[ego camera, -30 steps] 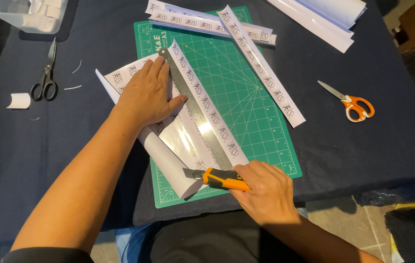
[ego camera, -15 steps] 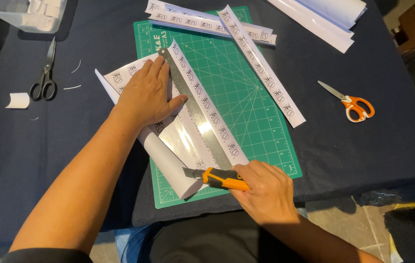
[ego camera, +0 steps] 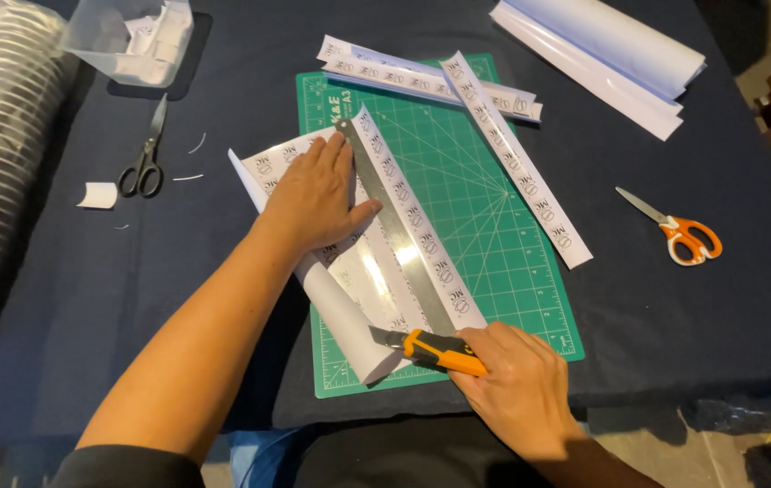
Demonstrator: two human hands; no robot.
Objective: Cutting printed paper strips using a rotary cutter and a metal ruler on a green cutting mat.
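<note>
Dark cloth table, green cutting mat (ego camera: 503,244) in front of me, and a strip being trimmed off a printed sheet.

My left hand (ego camera: 313,194) lies flat and spread on the printed sheet (ego camera: 349,271), fingertips pressing against the steel ruler (ego camera: 394,230) that runs diagonally down the mat. My right hand (ego camera: 517,389) is closed around the orange utility knife (ego camera: 435,351), whose blade sits at the near end of the ruler, where the sheet curls into a roll. To cut well, I judge I should keep steady downward weight on the ruler, fingertips back from its edge, and hold the blade snug against the steel. Cut strips (ego camera: 512,158) lie farther up the mat; orange scissors (ego camera: 679,230) are well apart on my right.
</note>
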